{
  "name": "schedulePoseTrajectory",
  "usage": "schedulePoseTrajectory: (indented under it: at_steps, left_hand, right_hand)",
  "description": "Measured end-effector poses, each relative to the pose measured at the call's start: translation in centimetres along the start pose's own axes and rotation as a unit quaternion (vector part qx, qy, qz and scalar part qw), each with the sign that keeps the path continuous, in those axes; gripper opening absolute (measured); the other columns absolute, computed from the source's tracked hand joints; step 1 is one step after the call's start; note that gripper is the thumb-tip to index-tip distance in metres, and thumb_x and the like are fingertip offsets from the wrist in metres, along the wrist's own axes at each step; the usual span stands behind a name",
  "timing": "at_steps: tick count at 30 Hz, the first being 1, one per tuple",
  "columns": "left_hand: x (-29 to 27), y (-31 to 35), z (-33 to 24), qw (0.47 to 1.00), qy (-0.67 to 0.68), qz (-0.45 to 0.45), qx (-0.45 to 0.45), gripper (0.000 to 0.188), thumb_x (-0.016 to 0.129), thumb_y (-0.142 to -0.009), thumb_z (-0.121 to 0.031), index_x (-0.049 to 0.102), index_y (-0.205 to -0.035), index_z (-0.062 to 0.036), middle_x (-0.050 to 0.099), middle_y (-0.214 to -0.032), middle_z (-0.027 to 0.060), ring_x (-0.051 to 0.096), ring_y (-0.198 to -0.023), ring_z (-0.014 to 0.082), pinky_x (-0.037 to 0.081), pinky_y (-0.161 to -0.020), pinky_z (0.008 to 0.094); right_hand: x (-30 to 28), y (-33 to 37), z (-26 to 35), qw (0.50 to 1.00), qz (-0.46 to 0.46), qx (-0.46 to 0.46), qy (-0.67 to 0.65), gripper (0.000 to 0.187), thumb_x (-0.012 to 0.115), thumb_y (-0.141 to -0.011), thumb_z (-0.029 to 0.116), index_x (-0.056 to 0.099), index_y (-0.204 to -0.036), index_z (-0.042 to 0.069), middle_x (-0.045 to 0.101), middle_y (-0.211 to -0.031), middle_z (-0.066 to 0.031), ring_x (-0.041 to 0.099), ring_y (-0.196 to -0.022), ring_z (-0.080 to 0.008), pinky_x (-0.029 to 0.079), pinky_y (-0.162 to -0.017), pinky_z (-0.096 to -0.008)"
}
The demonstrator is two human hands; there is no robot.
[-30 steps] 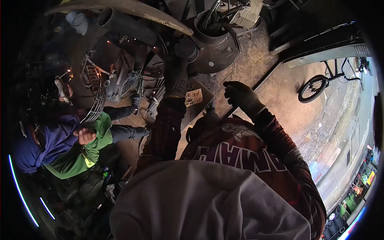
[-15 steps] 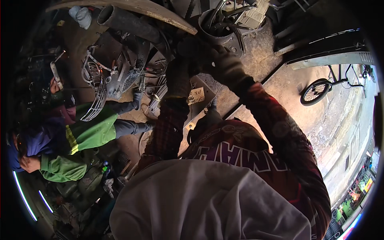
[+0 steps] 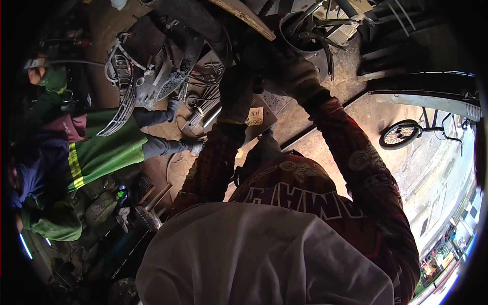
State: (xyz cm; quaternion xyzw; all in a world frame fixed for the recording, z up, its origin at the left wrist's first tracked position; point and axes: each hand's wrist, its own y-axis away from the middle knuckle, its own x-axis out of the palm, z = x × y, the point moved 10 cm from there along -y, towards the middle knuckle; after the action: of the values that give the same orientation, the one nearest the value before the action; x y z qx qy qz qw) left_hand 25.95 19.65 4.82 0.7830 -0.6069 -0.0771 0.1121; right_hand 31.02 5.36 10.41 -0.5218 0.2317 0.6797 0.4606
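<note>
Both my gloved hands meet at the top centre, in deep shadow, around a dark, round-ended object (image 3: 254, 57) whose kind I cannot make out. My left hand (image 3: 236, 94) is closed at its near left side. From the right, my right hand (image 3: 296, 76) has its fingers bent around it. Just beyond is the tip of a curved wooden piece (image 3: 249, 19). A wide metal cylinder (image 3: 301, 43) with metal bars in it stands close past my right hand. Below my hands, a tan card with handwriting (image 3: 255, 116) lies on a flat metal plate (image 3: 269, 121).
Scrap metal, with a curved wire frame (image 3: 122, 86) and thin rods (image 3: 206, 104), crowds the left. A co-worker in a green apron (image 3: 109, 147) is at the far left. A long dark bar (image 3: 325, 122) crosses the floor; a bicycle (image 3: 401, 134) stands at right.
The view has shifted, so the wooden piece and cylinder sit farther right. My hands stay together on the dark object. The co-worker's arm at the far left has moved.
</note>
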Motion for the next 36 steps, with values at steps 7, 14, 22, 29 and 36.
schedulePoseTrajectory:
  at_steps: [7,14,22,29,36]
  left_hand:
    - [0.1,0.4,-0.5,0.999,0.041,0.004,0.008,0.031,0.069,-0.093,-0.031,0.069,-0.09,-0.0003,0.066,-0.07,0.0046,0.063,-0.06,0.0119,0.051,-0.056,0.0269]
    - [0.0,0.1,-0.9,1.0,0.019,0.014,0.017,0.028,0.072,-0.093,-0.029,0.068,-0.093,-0.001,0.067,-0.076,0.0027,0.062,-0.063,0.0102,0.05,-0.059,0.0266]
    - [-0.3,1.3,-2.8,0.998,-0.002,-0.034,0.059,0.026,0.071,-0.094,-0.025,0.067,-0.092,-0.0004,0.067,-0.075,0.0037,0.064,-0.063,0.0105,0.051,-0.057,0.0251]
    - [-0.5,0.2,-1.2,0.998,0.035,-0.014,0.044,0.021,0.069,-0.095,-0.022,0.065,-0.091,-0.0015,0.064,-0.07,0.002,0.06,-0.061,0.009,0.049,-0.056,0.0248]
    - [-0.1,1.0,0.1,0.989,0.138,-0.056,-0.005,0.027,0.07,-0.094,-0.026,0.065,-0.105,-0.0015,0.067,-0.087,0.0045,0.066,-0.07,0.0109,0.055,-0.061,0.0263]
  right_hand:
    - [0.6,-0.4,-0.1,0.999,-0.005,-0.054,0.005,0.095,0.076,-0.077,0.056,0.038,-0.152,0.012,0.06,-0.131,-0.0202,0.064,-0.112,-0.0396,0.056,-0.09,-0.0481]
    - [0.9,-0.7,-0.2,0.997,-0.003,-0.082,0.008,0.092,0.074,-0.08,0.057,0.039,-0.151,0.008,0.063,-0.122,-0.0187,0.066,-0.107,-0.0351,0.056,-0.085,-0.045]
    - [1.1,-0.6,-0.2,0.995,0.006,-0.095,-0.016,0.096,0.078,-0.074,0.056,0.041,-0.149,0.008,0.061,-0.123,-0.0217,0.066,-0.104,-0.0378,0.055,-0.088,-0.0458]
    - [0.9,-0.9,-0.3,0.997,0.0,-0.083,-0.008,0.097,0.079,-0.074,0.054,0.04,-0.149,0.008,0.062,-0.121,-0.0207,0.068,-0.1,-0.0372,0.057,-0.084,-0.0462]
    - [0.2,-0.7,0.0,0.993,-0.046,-0.109,-0.005,0.097,0.076,-0.077,0.057,0.039,-0.151,0.007,0.062,-0.126,-0.0229,0.068,-0.101,-0.0384,0.057,-0.083,-0.0463]
